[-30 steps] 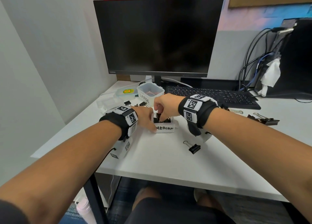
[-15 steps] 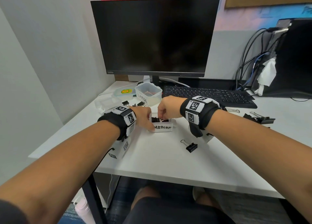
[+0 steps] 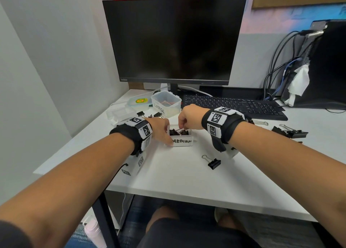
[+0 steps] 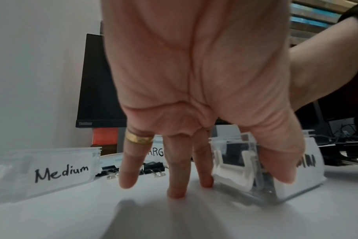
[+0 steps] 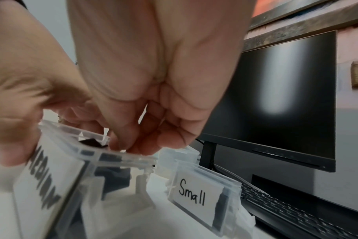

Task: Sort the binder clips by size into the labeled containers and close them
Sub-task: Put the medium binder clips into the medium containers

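MEDIUM container point(image 3: 182, 141) — open-topped, on the white desk point(image 3: 187, 182), black binder clips inside. Left hand point(image 3: 160, 129) steadies its left side, fingers straight, thumb on its label. Right hand point(image 3: 189, 116) over its opening — fingers curled, whether pinching a clip unclear. Loose clip point(image 3: 214, 163) to its right.

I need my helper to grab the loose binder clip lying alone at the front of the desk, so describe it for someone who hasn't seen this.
Start at the white desk and find the open MEDIUM container. Front-right of it lies a black binder clip, alone on bare desk, unlike the clips grouped elsewhere.
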